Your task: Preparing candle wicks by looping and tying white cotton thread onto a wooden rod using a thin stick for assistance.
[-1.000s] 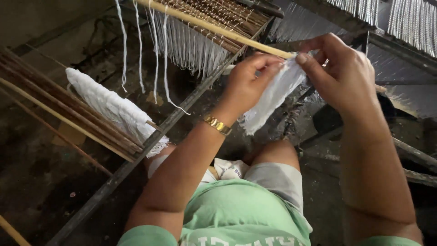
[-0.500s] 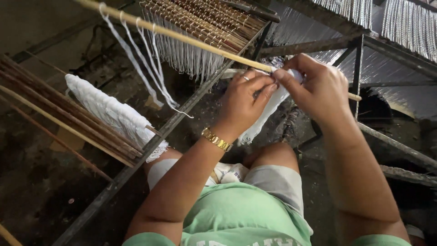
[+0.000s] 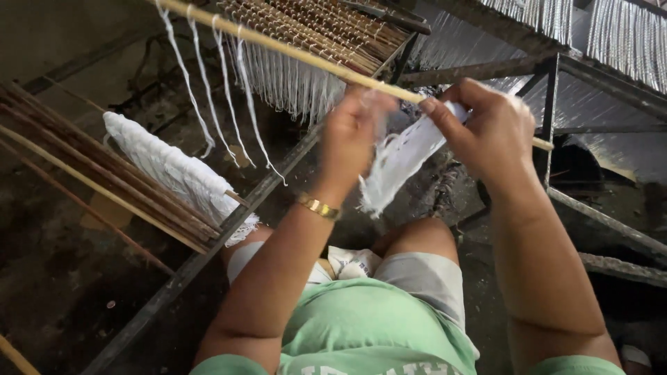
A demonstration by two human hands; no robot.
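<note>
Head view, read left to right. At left centre a white bundle of strands lies against a stack of dark sticks on a metal rail. In the upper left, four loose white strands hang from a pale bamboo stick that runs diagonally toward the centre right. Behind it, at top centre, more sticks carry a white fringe.

The left hand, at centre, is blurred by motion; it sits at the stick and at the top of a white hank, but whether its fingers are closed on a strand cannot be told. A gold bracelet is on that wrist. The right hand, right of centre, is closed in a pinch on the upper end of the hank, held against the stick.

Judgement: the step appears to be separating single strands from the hank onto the stick. Good practice would be a firm right-hand pinch, one strand drawn at a time, and spacing matched to those hanging at upper left.
</note>
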